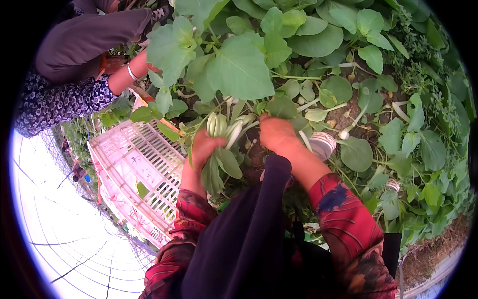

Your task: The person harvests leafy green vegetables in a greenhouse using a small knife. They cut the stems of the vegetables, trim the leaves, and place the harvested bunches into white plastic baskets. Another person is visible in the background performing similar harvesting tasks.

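My left hand (pixel 207 144) is closed around a bunch of leafy greens (pixel 216 125) with pale, thick stalks; their leaves hang down beside the wrist. To its right, my right hand (pixel 276 132) reaches down among low green leaves at the soil. Its fingertips are hidden by leaves, so whether it grips anything cannot be told. A broad lobed leaf (pixel 239 67) spreads just above both hands. Loose leaves with white stalks (pixel 345 132) lie on the soil to the right.
A pink-white slatted plastic crate (pixel 142 164) stands at left, close to my left forearm. Another person's arm (pixel 129 74), with a bracelet, reaches into the plants at upper left. Dense leafy plants (pixel 429 138) fill the right side. Netting (pixel 56 157) shows at far left.
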{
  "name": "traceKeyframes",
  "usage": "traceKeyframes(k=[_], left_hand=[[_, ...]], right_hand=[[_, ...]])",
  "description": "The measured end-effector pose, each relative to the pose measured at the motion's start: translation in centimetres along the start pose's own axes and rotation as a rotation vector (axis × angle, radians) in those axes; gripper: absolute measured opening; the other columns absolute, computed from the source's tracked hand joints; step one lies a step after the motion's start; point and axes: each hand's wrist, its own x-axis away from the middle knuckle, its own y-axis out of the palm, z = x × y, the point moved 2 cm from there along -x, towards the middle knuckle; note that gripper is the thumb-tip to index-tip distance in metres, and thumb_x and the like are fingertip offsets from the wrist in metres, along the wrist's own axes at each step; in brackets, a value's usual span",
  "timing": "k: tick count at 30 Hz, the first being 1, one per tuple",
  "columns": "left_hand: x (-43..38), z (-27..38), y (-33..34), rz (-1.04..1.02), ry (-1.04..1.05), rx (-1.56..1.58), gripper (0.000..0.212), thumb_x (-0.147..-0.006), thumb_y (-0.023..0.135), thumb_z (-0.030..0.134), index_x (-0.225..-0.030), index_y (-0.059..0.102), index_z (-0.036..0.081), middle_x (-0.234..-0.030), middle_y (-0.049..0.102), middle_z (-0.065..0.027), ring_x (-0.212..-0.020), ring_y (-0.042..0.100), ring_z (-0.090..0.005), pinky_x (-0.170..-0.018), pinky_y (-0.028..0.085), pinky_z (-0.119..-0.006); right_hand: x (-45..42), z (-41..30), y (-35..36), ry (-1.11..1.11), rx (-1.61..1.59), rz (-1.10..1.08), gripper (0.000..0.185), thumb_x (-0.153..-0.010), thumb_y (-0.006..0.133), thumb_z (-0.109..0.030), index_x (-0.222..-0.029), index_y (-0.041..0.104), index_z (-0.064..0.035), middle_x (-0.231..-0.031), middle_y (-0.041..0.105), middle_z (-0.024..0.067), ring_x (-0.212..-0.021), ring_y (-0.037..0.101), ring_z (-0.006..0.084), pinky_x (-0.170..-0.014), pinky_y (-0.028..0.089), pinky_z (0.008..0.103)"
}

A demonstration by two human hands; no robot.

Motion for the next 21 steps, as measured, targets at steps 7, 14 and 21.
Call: traceKeyframes(k=[7,14,21], left_hand=[[1.1,1.3,-1.2,-0.128,-0.064,0.199,0.048,-0.071,0.056,0.005,-0.118,0.052,-0.008,-0.100,0.067,-0.0164,-0.071,0.066,-0.0227,-0.069,0.055,-0.033],[1.3,1.9,-0.1,-0.304,-0.051,0.199,0.056,-0.069,0.059,0.004,-0.123,0.049,-0.007,-0.107,0.064,-0.0181,-0.076,0.066,-0.0248,-0.069,0.056,-0.034],[3.2,6.4,3.0,-0.424,0.129,0.356,0.079,-0.065,0.064,0.002,-0.137,0.031,-0.005,-0.113,0.059,-0.0215,-0.096,0.063,-0.0322,-0.064,0.057,-0.037]], right_hand=[[2.1,1.7,1.1,-0.017,-0.466,0.167,0.030,-0.086,0.054,-0.019,-0.110,0.053,-0.0009,-0.084,0.065,0.0173,-0.069,0.064,0.0278,-0.064,0.051,0.0377],[2.9,0.4,0.6,-0.035,-1.557,0.197,0.034,-0.082,0.069,-0.016,-0.110,0.055,-0.0038,-0.061,0.049,-0.0032,-0.043,0.044,0.0055,-0.037,0.036,0.0226],[9.4,1.9,-4.4,-0.161,-1.630,0.513,0.038,-0.074,0.075,-0.001,-0.107,0.058,-0.0045,-0.063,0.053,-0.0042,-0.043,0.043,0.0023,-0.039,0.034,0.0175]])
